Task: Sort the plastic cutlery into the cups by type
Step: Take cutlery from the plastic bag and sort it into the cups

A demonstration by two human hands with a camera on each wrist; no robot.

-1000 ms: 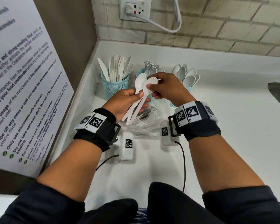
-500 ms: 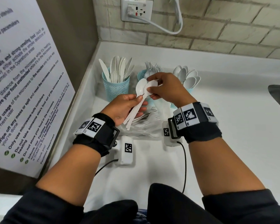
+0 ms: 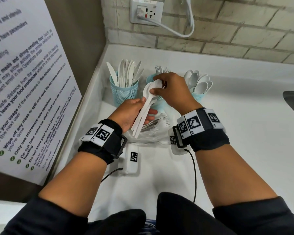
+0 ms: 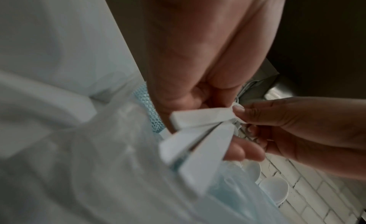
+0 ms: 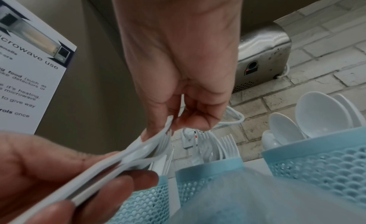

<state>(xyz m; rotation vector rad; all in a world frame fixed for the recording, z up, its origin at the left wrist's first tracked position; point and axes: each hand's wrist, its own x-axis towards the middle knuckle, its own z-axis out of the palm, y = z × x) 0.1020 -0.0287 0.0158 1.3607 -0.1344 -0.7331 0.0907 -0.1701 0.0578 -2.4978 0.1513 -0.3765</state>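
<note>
Three cups stand in a row at the back of the counter (image 3: 236, 133), near the wall. The left cup (image 3: 124, 92) holds knives (image 3: 127, 73); the middle cup (image 3: 150, 78) holds forks (image 3: 160, 69); the right cup (image 3: 198, 95) holds spoons (image 3: 199, 82). In front of the middle cup, above the counter, the left hand (image 3: 131, 114) holds the handles of a few spoons held between the hands (image 3: 147, 106), while the right hand (image 3: 171, 89) pinches their bowls. Below the hands a clear bag of cutlery (image 3: 153, 131) lies on the counter. A notice (image 3: 24, 82) stands to the left. A socket (image 3: 146, 11) sits on the wall behind the cups.
</note>
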